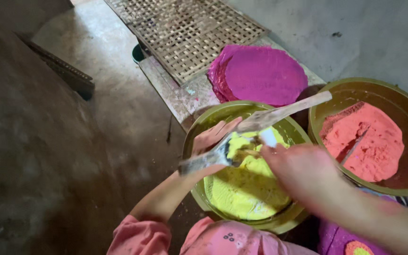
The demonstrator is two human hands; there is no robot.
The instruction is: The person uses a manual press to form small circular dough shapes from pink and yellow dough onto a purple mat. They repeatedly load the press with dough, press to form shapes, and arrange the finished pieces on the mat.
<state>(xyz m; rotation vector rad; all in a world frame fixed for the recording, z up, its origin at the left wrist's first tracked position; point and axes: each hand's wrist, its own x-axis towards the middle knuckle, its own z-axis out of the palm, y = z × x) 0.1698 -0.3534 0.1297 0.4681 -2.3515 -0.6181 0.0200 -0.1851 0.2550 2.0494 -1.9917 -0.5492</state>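
Observation:
A green bowl (pixel 192 141) holds a mass of yellow paste (pixel 244 189). My left hand (pixel 212 136) is over the bowl's left rim, fingers wrapped on a long wooden paddle (pixel 279 113) that slants from lower left to upper right across the bowl. My right hand (pixel 301 170) is blurred. It reaches in from the right, with its fingertips at the paste by the paddle's middle. Something small and white (pixel 267 137) shows at those fingertips. Whether the right hand grips anything is unclear.
A second bowl (pixel 350 89) at the right holds red-orange paste (pixel 378 141) with a thin stick in it. A stack of flat magenta discs (pixel 260 75) lies on a stained bench (pixel 175 94), with a woven bamboo tray (pixel 190 28) behind. Concrete floor lies to the left. Pink clothing (pixel 223 238) fills the bottom edge.

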